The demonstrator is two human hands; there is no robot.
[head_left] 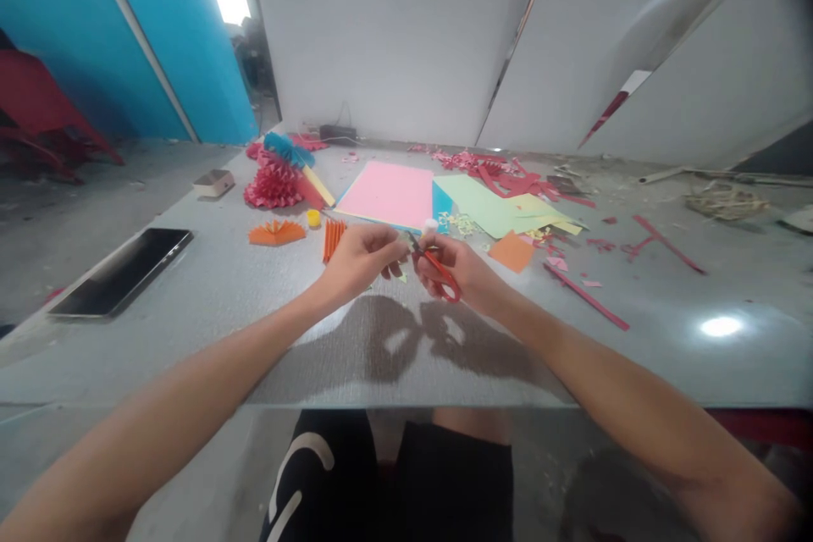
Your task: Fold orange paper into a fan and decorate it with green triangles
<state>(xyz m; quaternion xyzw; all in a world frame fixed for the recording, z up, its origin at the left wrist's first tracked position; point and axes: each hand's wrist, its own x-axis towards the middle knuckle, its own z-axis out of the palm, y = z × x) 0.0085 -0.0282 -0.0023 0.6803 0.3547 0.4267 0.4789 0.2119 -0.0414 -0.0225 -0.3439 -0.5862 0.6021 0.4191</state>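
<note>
My right hand [467,271] is closed around red-handled scissors [439,273], whose blades point left toward my left hand. My left hand [362,258] pinches a small yellowish paper piece [401,275] right at the blades. Both hands hover just above the grey table [254,330], in front of a pink paper sheet [390,193]. A folded orange strip [332,238] lies just left of my left hand.
A black phone [124,269] lies at the left. An orange paper fan [276,232], a yellow cap [313,218], red and blue pleated fans [274,183], green and yellow sheets [489,203], an orange square [511,251] and red paper strips [588,296] are scattered about.
</note>
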